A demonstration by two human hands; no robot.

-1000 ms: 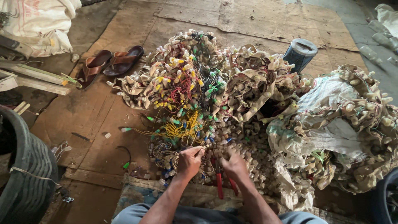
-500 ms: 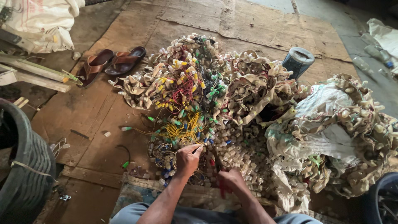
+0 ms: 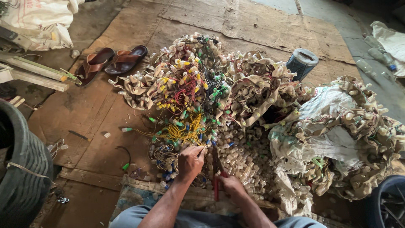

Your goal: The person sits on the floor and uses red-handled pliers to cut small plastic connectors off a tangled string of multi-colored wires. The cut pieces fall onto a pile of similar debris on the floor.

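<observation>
a dusty floor laid with flattened brown cardboard sheets (image 3: 105, 114) fills the view, and the person sits at its near edge looking down on a big heap of small lamp holders and wire (image 3: 219, 105). the left hand (image 3: 190, 161) is pinched shut on a tuft of thin yellow wires (image 3: 187, 133) at the near side of the heap; the wires run away from the hand, up and slightly left into the pile, their long axis roughly front to back. they are fine, tangled, bright yellow, mixed with red, green and blue strands. the right hand (image 3: 230, 185) sits just beside the left, lower and to the right, wrapped around the red handles of a pair of cutters (image 3: 217, 181) whose dark nose points up toward the wires; whether the blades are closed cannot be told. the hands are close but not touching. around them lie loose pale cylindrical holders, many strung in beige bands with coloured caps. to the right, a torn white woven sack (image 3: 333, 126) lies open with more of the same strung holders spilling over and around it. beyond the heap stands a dark mesh roll (image 3: 301, 63), upright. a pair of brown sandals (image 3: 112, 61) rests at the upper left, near wooden slats (image 3: 29, 71) and a white bag (image 3: 38, 21). a black tyre (image 3: 25, 169) stands at the left edge
</observation>
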